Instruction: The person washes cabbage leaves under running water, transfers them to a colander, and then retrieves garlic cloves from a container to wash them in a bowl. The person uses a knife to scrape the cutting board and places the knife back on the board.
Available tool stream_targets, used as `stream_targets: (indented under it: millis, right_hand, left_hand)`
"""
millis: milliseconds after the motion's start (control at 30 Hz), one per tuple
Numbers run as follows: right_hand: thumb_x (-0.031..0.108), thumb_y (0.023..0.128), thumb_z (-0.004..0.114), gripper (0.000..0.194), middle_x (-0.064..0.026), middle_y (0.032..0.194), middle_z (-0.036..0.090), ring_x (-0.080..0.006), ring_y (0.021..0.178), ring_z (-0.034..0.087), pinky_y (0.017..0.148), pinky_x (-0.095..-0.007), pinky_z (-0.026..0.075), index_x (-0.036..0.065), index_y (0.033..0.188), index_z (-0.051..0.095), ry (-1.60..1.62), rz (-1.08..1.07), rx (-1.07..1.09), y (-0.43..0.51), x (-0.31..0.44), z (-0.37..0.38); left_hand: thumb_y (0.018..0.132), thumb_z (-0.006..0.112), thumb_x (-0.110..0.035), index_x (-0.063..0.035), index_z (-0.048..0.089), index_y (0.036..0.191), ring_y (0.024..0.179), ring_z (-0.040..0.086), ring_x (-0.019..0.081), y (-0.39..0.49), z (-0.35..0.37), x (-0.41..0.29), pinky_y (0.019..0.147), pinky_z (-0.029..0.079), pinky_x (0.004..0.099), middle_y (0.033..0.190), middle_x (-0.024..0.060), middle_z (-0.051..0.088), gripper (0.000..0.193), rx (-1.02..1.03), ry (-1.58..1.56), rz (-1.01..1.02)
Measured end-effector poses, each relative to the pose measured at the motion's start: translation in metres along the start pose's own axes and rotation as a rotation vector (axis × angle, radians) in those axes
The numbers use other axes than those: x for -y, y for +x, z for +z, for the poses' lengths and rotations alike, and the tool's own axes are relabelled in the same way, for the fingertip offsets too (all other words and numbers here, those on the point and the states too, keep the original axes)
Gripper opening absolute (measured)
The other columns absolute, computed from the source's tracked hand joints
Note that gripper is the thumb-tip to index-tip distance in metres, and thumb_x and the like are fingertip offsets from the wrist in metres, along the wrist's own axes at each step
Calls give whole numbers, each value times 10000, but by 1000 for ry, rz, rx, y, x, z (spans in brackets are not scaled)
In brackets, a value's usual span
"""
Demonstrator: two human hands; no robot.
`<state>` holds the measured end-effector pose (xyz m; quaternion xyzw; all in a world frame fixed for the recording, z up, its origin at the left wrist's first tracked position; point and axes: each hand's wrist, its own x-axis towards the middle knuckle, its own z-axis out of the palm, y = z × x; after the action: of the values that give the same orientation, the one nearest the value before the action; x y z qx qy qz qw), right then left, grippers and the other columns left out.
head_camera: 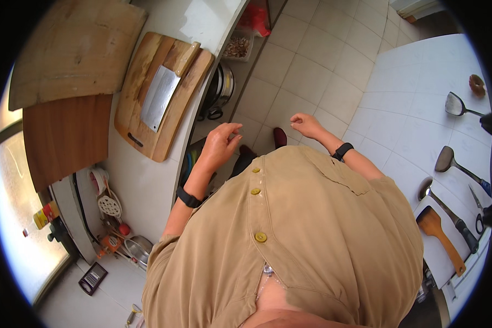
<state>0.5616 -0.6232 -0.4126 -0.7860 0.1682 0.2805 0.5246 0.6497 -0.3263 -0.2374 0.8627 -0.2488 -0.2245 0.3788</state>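
My left hand [221, 145] hangs in the air beside the counter edge, thumb and fingers apart, with nothing in it. My right hand [308, 125] is held out over the floor, its fingers loosely bent and no object visible in them. Nearest to the left hand, on the white counter [147, 180], lies a wooden cutting board [133, 86] with a dark handle slot. A cleaver [160, 98] with a broad steel blade and wooden handle rests flat on that board. Both wrists wear black bands.
Brown wooden boards [78, 49] stand by the window. Pots [221, 84] and a plastic tub [238, 47] sit below the counter. On the right tiled wall hang a wooden spatula [443, 238], a ladle [447, 209], turners [446, 159] and scissors [477, 205]. A grater [93, 279] lies lower left.
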Motion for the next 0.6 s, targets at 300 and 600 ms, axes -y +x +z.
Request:
stream_targets:
  millis: [300, 600]
  right_hand:
    - [236, 852, 671, 337, -119, 1048, 693, -229, 962, 659, 852, -343, 517, 48, 1130, 643, 54, 16, -129, 34, 21, -70]
    - [156, 902, 635, 277, -59, 982, 669, -134, 893, 621, 805, -276, 505, 22, 1145, 625, 389, -45, -150, 134, 53, -105]
  left_hand:
    - [814, 682, -67, -20, 651, 1093, 638, 596, 226, 145, 26, 5, 607, 496, 332, 878, 124, 664, 285, 155, -45, 192]
    - [820, 655, -125, -26, 670, 1088, 791, 672, 263, 293, 81, 56, 730, 530, 355, 918, 149, 704, 286, 323, -51, -14]
